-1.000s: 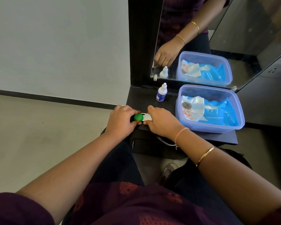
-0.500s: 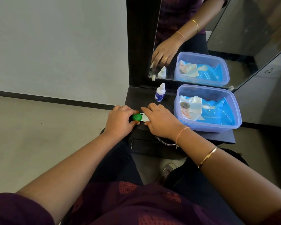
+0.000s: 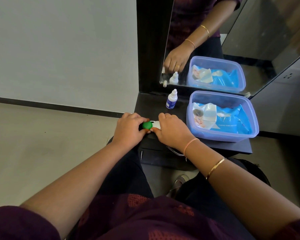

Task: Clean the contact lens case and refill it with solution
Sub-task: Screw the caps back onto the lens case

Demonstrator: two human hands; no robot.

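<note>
The contact lens case lies on the front left corner of the dark shelf. Its left side has a green cap; its right side shows white. My left hand curls its fingers and thumb round the green cap. My right hand grips the white end, covering most of it. A small white solution bottle with a blue label stands upright farther back on the shelf, apart from both hands.
A translucent blue plastic tub holding a blue pack of wipes fills the right half of the shelf. A mirror stands behind it, reflecting tub, bottle and hand. A drawer handle shows under the shelf. Bare floor lies left.
My right hand has shifted slightly on the white end of the case. My left hand stays on the green cap. The case has not left the shelf corner.
</note>
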